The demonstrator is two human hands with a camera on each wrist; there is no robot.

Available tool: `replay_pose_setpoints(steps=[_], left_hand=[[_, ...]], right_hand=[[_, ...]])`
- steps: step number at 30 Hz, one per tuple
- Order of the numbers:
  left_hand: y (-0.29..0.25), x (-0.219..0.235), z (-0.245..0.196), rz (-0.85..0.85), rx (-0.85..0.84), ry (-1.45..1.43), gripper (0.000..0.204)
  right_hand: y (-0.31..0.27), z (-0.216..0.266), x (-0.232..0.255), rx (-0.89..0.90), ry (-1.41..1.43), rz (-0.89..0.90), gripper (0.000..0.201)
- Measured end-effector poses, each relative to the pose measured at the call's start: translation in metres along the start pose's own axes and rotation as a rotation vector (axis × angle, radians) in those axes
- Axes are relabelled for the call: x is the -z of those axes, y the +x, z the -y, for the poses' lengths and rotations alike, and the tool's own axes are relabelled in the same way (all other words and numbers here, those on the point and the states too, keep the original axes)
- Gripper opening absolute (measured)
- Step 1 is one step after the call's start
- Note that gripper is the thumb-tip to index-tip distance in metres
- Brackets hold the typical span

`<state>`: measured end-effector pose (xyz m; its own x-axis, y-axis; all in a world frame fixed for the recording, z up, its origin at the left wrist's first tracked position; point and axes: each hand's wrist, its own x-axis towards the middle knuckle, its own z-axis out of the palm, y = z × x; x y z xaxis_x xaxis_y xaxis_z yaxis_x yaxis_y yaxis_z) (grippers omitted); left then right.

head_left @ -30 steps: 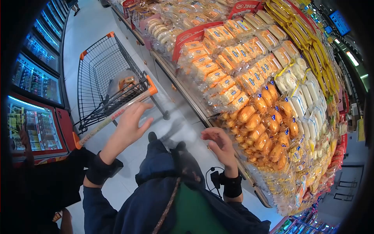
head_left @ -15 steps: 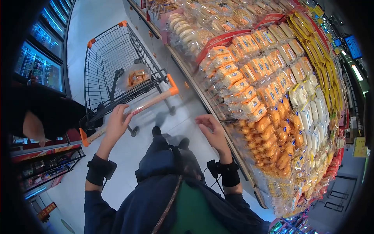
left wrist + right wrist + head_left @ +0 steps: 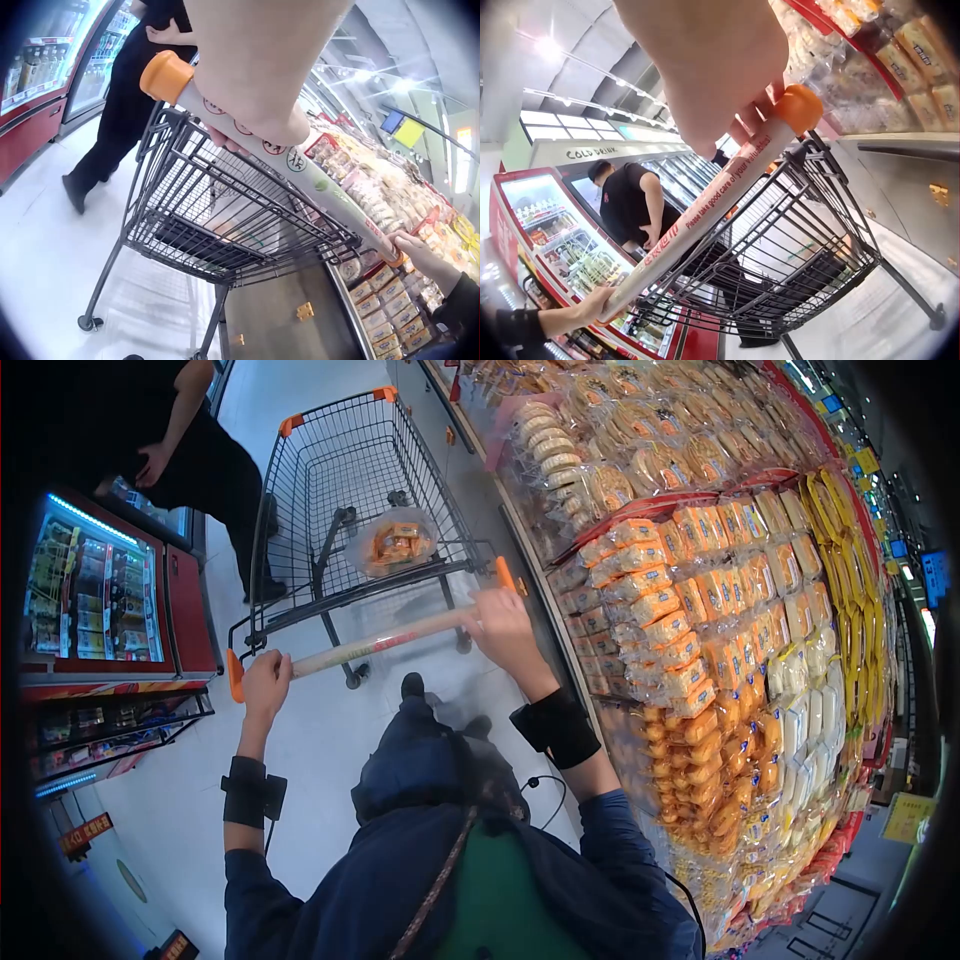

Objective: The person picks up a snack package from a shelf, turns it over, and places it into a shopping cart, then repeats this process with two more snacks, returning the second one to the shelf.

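A black wire shopping cart (image 3: 335, 470) with orange corner caps stands in front of me. My left hand (image 3: 267, 682) grips its pale handlebar (image 3: 380, 641) near the left orange end. Close to the other end, my right hand (image 3: 503, 628) holds the same bar. Fingers (image 3: 225, 141) of the left hand wrap under the bar in the left wrist view. The right wrist view shows the right hand's fingers (image 3: 751, 118) curled over the bar, which carries printed red lettering. In the basket lies a clear plastic bag (image 3: 398, 548) of orange-brown packaged food.
A long display of wrapped breads and cakes (image 3: 690, 650) runs along the right, close beside the cart. Another person in black (image 3: 225, 470) is at the cart's left. Lit drink coolers (image 3: 95, 585) line the left side. Pale floor (image 3: 290, 760) lies beneath.
Both hands have come onto the handlebar; the right reached leftward and forward from beside the display. The cart sits further right in view. The other person has moved forward along the left.
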<state>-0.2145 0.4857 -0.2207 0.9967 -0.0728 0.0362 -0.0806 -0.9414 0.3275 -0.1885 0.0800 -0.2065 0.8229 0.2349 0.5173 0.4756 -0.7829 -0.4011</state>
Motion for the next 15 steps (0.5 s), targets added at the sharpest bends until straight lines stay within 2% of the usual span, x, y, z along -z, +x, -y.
replay_pose_setpoints(steps=[2,5,8,15], left_hand=[[-0.001,-0.004,0.004,-0.034,-0.018,0.011,0.032],[0.0,-0.006,0.001,-0.041,-0.009,-0.02,0.031],[-0.003,-0.003,-0.005,0.001,0.018,-0.009,0.03],[-0.022,-0.01,-0.024,-0.082,0.005,-0.009,0.028]], right_hand=[[-0.001,-0.005,-0.001,0.056,-0.058,0.083,0.024],[-0.001,-0.006,0.003,0.079,-0.005,0.059,0.024],[-0.004,-0.009,0.011,0.08,0.039,0.116,0.024],[-0.025,-0.012,0.024,0.033,0.011,0.19,0.025]])
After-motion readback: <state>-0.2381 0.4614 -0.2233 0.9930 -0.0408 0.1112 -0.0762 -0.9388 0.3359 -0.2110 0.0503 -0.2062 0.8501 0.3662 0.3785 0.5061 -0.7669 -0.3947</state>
